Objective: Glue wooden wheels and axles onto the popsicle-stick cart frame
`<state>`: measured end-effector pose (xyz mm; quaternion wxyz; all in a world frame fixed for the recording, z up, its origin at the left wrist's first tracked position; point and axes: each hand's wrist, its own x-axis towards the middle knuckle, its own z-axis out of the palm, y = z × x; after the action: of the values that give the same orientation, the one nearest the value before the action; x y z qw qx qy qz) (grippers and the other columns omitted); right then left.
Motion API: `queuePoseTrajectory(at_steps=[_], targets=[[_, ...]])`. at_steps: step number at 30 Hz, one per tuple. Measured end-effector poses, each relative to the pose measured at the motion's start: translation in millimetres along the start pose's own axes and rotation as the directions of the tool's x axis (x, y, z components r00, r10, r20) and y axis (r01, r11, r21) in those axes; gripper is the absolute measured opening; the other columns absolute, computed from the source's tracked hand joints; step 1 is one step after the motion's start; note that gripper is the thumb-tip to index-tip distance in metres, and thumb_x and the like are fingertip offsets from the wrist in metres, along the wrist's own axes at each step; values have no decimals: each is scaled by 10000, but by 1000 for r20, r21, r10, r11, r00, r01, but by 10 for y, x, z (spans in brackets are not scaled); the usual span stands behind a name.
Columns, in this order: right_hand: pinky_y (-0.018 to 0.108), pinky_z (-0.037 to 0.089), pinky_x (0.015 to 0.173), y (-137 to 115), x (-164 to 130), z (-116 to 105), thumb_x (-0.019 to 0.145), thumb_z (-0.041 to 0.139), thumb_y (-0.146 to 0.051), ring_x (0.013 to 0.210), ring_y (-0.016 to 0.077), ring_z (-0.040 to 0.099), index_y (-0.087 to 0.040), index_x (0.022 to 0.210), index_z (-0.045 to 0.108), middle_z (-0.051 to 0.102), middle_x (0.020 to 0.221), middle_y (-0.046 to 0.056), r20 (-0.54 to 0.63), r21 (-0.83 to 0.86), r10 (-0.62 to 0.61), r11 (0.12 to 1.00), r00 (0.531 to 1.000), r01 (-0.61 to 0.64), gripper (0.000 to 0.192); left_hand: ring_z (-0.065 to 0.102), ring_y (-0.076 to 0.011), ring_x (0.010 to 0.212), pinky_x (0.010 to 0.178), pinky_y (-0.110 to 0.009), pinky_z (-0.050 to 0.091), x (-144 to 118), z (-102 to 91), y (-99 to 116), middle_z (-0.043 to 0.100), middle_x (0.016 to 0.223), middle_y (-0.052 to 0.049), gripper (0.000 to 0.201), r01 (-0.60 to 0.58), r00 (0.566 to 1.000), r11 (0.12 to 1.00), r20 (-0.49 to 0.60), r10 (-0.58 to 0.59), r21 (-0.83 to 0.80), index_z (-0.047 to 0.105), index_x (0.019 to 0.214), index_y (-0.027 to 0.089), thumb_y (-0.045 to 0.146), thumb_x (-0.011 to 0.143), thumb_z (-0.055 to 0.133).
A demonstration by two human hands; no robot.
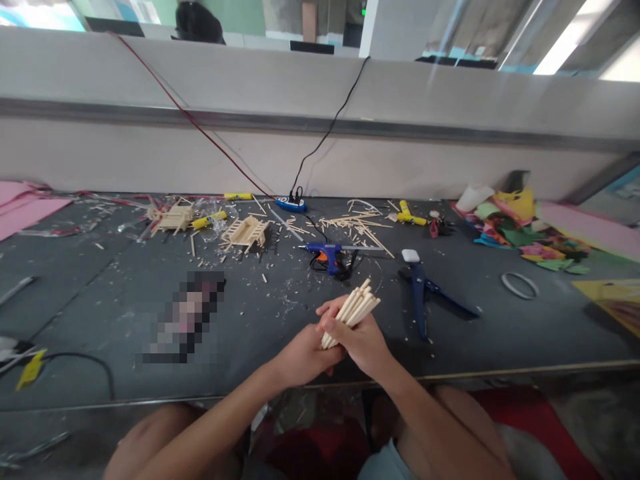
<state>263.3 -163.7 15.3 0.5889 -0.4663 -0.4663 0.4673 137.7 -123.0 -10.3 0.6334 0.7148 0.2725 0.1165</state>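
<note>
Both of my hands hold one bundle of pale wooden sticks (pixel 356 308) just above the near edge of the dark table (pixel 125 300). My right hand (pixel 363 343) wraps the middle of the bundle from the right. Under it, my left hand (pixel 304 357) grips the lower ends. The stick tips point up and to the right.
A blue glue gun (pixel 326 256) lies just beyond the hands, and blue cutters (pixel 423 293) lie to the right. Two small stick models (pixel 246 232) (pixel 173 217), loose sticks (pixel 357 223), a power strip (pixel 291 203), coloured paper scraps (pixel 520 230) and a tape ring (pixel 520 285) sit farther back.
</note>
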Motion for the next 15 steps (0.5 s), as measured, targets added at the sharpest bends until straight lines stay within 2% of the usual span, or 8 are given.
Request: queuePoseTrajectory(at_steps=[2,4,6,9,12,15], targets=[[302,480,697,-6,-11,-3,708,680,-331,777,177,602,-209,750,591,628,777,26,57,13,29,999,998,-30,157,480,-85,507,444,-201,417,-5,32,-12,522,686,11,261,-7,999,1000,-35,7,12,520,1038,156,188,783,475],[303,483,687,-9,-15,-2,718,670,-315,735,167,600,-212,774,590,624,750,14,128,24,63,997,990,-67,142,494,-99,567,485,-213,450,17,60,-11,545,739,-2,278,-63,994,997,-86,66,40,520,1050,175,195,774,497],[306,481,701,-13,-12,-4,730,656,-297,726,162,598,-215,789,593,621,747,8,168,-9,74,997,983,-74,119,534,-137,708,637,-264,499,55,81,-7,575,819,-24,240,-153,978,985,-131,163,83,545,1006,188,187,768,512],[308,469,745,-56,17,-16,732,650,-269,777,166,594,-221,826,612,622,825,18,181,-116,63,992,981,-42,112,541,-186,909,853,-339,463,119,88,-21,590,979,-53,231,-248,943,964,-205,262,91,550,1007,198,207,777,534],[288,468,712,-163,82,-23,742,639,-263,746,153,586,-240,892,600,619,820,5,190,-128,50,991,981,-25,157,550,-193,922,859,-341,464,171,63,-39,587,1026,-62,324,-234,930,972,-284,233,32,494,1096,210,276,785,558],[251,454,597,-264,170,-7,730,651,-275,625,128,553,-255,882,582,602,714,-26,185,-118,47,993,982,-26,168,556,-204,930,838,-335,475,211,18,-19,592,996,-58,261,-144,962,989,-238,132,-30,497,1055,215,332,822,503]])
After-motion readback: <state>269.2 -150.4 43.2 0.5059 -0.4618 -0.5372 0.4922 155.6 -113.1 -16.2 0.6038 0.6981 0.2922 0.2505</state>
